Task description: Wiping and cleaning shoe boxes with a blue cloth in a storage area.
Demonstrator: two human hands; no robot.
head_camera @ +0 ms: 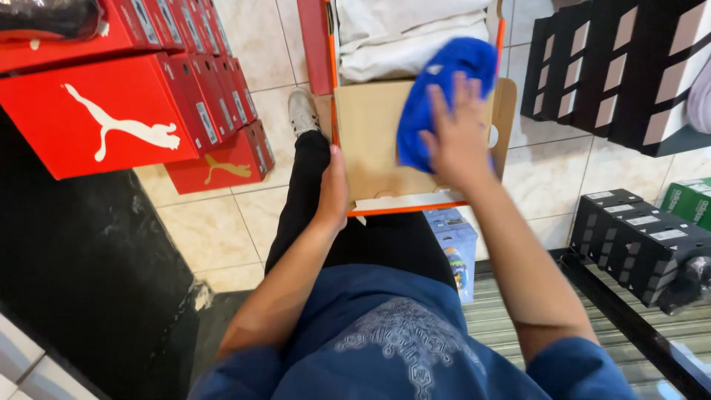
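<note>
The person looks down at an open shoe box (370,141) that rests on the lap, over a leg in black trousers (304,192). The box is orange at the edges and plain brown cardboard inside its lid, which lies flat towards the person. The left hand (332,194) grips the left edge of this lid, the thumb on the inner side and the fingers hidden under the edge. The right hand (457,133) lies flat and open, fingers spread, and presses on a blue cloth (444,81), which lies on the lid and reaches up to the far part of the box; the hand is a little blurred. In the far part of the box white wrapping paper (404,33) fills the space, and the top of the blue cloth touches it. A light shoe (302,111) on the person's foot stands on the pale tiled floor (211,230), just beside the box. To the left, red shoe boxes (133,111) stand in stacks on the floor, well apart from the hands. To the right there are black boxes (622,67) in rows, more black boxes (637,237) lower down, and a green box (692,200) at the edge of the view. A light blue box (455,244) stands under the lid, near the right knee.
</note>
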